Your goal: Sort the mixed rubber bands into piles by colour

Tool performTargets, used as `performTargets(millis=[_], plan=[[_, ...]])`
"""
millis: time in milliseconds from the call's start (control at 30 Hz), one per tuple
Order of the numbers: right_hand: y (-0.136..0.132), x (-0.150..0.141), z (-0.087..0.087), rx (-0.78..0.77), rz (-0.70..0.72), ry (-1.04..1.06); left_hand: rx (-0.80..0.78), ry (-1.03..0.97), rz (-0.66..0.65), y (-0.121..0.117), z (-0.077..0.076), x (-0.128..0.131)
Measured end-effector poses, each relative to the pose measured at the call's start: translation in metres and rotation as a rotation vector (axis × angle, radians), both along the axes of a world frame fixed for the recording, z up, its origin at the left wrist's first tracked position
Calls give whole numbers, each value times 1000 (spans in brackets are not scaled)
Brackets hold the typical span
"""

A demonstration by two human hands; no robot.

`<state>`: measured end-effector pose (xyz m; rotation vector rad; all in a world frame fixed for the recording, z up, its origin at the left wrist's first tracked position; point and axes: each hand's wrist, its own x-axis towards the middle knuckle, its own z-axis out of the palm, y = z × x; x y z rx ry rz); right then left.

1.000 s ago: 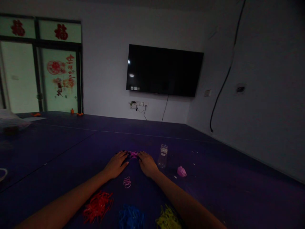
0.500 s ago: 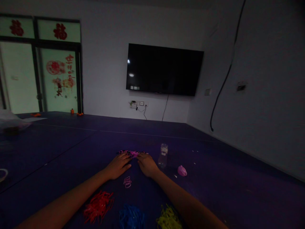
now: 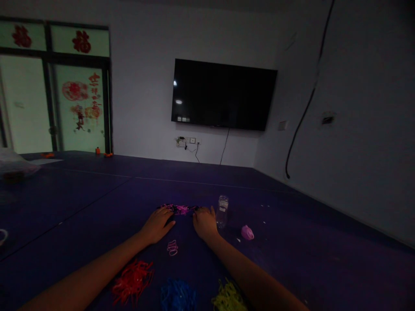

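A long, low heap of mixed pink and black bands (image 3: 181, 210), which look like rubber bands, lies across the purple surface (image 3: 136, 194). My left hand (image 3: 158, 225) rests at the heap's left end, palm down, fingers stretched onto it and thumb apart. At the right end lies my right hand (image 3: 205, 223), its fingers over the bands and spread. Just beyond it stands a clear bottle (image 3: 222, 214). Several loose pink bands (image 3: 172, 248) lie between my forearms. Nearer me are piles of red bands (image 3: 132, 280), blue bands (image 3: 179, 296) and yellow-green bands (image 3: 228, 297).
Right of the bottle sits a small pink object (image 3: 247, 233), perhaps a lid, with white scraps around it. A clear plastic bag (image 3: 16, 166) and a white ring (image 3: 3, 236) are at the left. Walls, a television (image 3: 223, 95) and a hanging cable (image 3: 303, 116) stand beyond.
My right hand has shifted right along the heap, closer to the bottle, and my left hand slightly left. More of the heap's middle now shows between them.
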<state>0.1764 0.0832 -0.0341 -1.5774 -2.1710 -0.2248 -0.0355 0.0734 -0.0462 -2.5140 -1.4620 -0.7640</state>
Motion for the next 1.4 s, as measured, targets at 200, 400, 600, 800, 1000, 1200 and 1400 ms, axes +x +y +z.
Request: performTargets(millis=[200,400,600,800,1000,1200,1400], plan=[[-1,0,2,10,88,28,-11,-1,-30,3,-2,-1],[4,-1,3,-14,366,-38,-57,38,-94,4,0,2],[15,-4,-4,8,461,-86,-85,114,-191,6,5,5],[23,-8,-1,12,512,-99,-82,115,-205,16,7,11],[23,-7,1,25,475,-67,-28,106,-189,22,2,8],[24,-6,-2,17,448,-69,-6,96,-202,20,1,6],[22,-7,-2,25,462,-85,-34,148,-210,20,1,4]])
